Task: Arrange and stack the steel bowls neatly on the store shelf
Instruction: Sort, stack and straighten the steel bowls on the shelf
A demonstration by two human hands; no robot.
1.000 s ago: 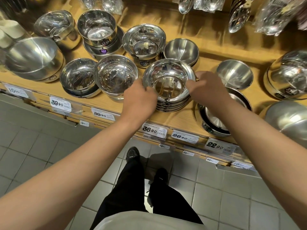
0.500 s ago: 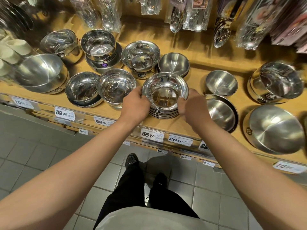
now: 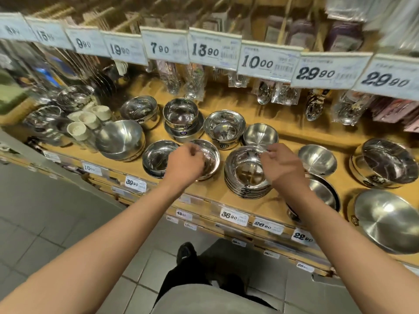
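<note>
A stack of several shiny steel bowls stands near the front of the wooden shelf. My right hand hovers at the stack's right rim, fingers loosely curled, holding nothing. My left hand hangs over a single shiny bowl just left of the stack and hides part of it; its fingers are loosely curled and no grip shows. Another shiny bowl sits further left. The view is blurred by motion.
Behind are more bowls, a bowl in a wider bowl and a matte bowl. A matte bowl and large bowls sit right. A big bowl and cream cups sit left. Price tags and packaged spoons hang above.
Both hands have let go of the sides of the bowl stack and lifted off it. The left hand moved left over the neighbouring bowl. The camera tilted up, showing the upper price tags.
</note>
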